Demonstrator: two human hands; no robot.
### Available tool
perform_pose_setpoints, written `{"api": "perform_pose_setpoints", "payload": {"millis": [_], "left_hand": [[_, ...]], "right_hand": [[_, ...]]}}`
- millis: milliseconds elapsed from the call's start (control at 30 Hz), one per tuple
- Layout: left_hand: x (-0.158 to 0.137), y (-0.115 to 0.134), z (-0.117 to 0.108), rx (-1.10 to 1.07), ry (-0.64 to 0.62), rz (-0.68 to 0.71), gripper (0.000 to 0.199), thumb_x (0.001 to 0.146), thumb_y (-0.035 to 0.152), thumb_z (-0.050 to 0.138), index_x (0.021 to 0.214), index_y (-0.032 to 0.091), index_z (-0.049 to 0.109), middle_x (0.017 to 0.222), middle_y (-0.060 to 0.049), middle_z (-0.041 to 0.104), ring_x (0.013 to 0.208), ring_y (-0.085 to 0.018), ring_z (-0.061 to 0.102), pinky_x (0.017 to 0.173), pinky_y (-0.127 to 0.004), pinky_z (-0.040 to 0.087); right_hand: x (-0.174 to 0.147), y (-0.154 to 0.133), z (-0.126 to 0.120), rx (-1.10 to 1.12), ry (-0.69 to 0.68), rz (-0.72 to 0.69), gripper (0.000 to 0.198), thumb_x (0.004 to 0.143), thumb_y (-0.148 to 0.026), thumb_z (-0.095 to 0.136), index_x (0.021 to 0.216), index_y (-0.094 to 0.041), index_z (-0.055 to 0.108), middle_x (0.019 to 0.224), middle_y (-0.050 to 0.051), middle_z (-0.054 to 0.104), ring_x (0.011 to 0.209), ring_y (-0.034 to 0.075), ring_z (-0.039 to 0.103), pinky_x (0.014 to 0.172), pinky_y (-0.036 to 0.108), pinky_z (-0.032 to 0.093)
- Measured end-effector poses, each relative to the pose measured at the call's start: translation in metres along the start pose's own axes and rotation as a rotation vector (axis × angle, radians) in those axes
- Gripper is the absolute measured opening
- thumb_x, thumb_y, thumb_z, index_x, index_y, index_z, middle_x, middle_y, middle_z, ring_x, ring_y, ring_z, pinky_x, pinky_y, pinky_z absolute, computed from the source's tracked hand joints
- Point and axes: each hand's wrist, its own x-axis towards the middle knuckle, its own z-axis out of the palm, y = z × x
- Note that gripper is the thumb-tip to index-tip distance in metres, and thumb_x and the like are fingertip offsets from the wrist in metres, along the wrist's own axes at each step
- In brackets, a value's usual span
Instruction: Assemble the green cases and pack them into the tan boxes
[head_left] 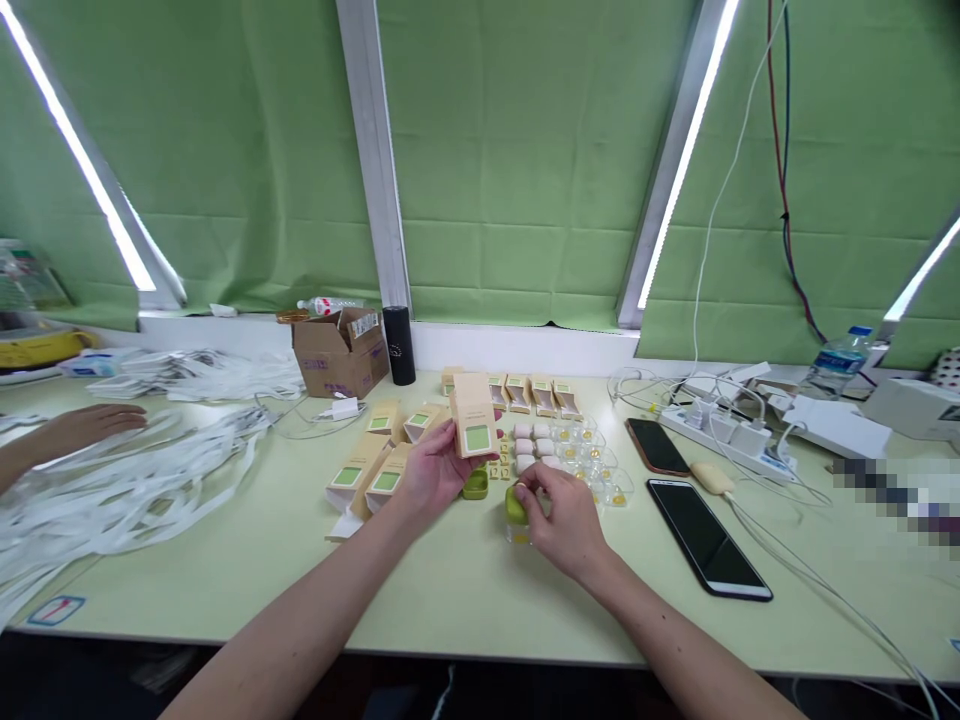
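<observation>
My left hand (435, 472) is closed round a small beige cardboard box (472, 405) with a green window, held upright above the table. In my right hand (564, 520) a small green case (516, 505) is pinched between thumb and fingers, right above a clear plastic piece (517, 535). Between the hands sits a green open tray-like piece (475, 485). Beyond lie white cylinders (523, 447), small gold pieces (504, 462) and several clear cups with yellow centres (592, 455). Several more beige boxes (360, 465) stand left of my left hand.
A row of open boxes (536, 393) stands at the back. Farther left are a brown carton (341, 355), a black tumbler (399, 345) and white straps (150, 480) near another person's hand (90, 430). Two phones (709, 540), a power strip (731, 440) and cables lie right.
</observation>
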Motion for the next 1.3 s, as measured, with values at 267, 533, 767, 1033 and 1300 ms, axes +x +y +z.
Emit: {"api": "perform_pose_setpoints", "payload": {"millis": [267,533,767,1033,1300], "left_hand": [[0.0,-0.001,0.0,0.036,0.005,-0.007,0.043,0.098,0.026,0.056,0.138,0.016,0.067,0.139,-0.019,0.072,0.117,-0.035,0.074,0.083,-0.047,0.065],[-0.001,-0.001,0.0,0.05,-0.01,-0.012,0.043,0.098,0.03,0.059,0.138,0.016,0.067,0.138,-0.019,0.072,0.116,-0.036,0.074,0.08,-0.046,0.064],[-0.003,0.001,0.004,0.046,0.012,-0.051,0.041,0.098,0.031,0.057,0.131,0.012,0.07,0.138,-0.021,0.071,0.108,-0.034,0.076,0.077,-0.041,0.063],[-0.003,-0.002,0.004,0.092,-0.021,-0.046,0.043,0.097,0.035,0.062,0.132,0.012,0.07,0.14,-0.022,0.069,0.105,-0.032,0.076,0.07,-0.037,0.063],[0.0,-0.008,-0.006,0.137,-0.044,-0.002,0.039,0.096,0.036,0.067,0.129,0.015,0.07,0.108,-0.014,0.079,0.08,-0.024,0.075,0.063,-0.035,0.064]], "right_hand": [[0.0,0.001,-0.002,-0.052,-0.024,-0.002,0.009,0.093,-0.026,0.055,0.085,-0.023,0.059,0.08,0.003,0.071,0.076,0.022,0.064,0.07,0.031,0.037],[-0.002,-0.002,0.0,-0.146,-0.113,-0.003,0.007,0.091,-0.02,0.058,0.087,-0.023,0.064,0.082,0.004,0.073,0.081,0.023,0.066,0.072,0.031,0.039],[0.011,-0.001,-0.008,0.096,-0.067,0.09,0.012,0.092,-0.029,0.06,0.092,-0.024,0.071,0.09,0.005,0.077,0.082,0.022,0.067,0.075,0.034,0.046],[0.055,0.004,-0.005,0.629,-0.055,0.214,0.04,0.085,-0.051,0.074,0.112,-0.021,0.075,0.112,0.011,0.079,0.094,0.025,0.073,0.08,0.037,0.056],[0.069,-0.005,0.008,1.009,-0.247,0.239,0.05,0.075,-0.062,0.086,0.105,-0.022,0.079,0.102,0.007,0.081,0.095,0.026,0.072,0.079,0.036,0.057]]}}
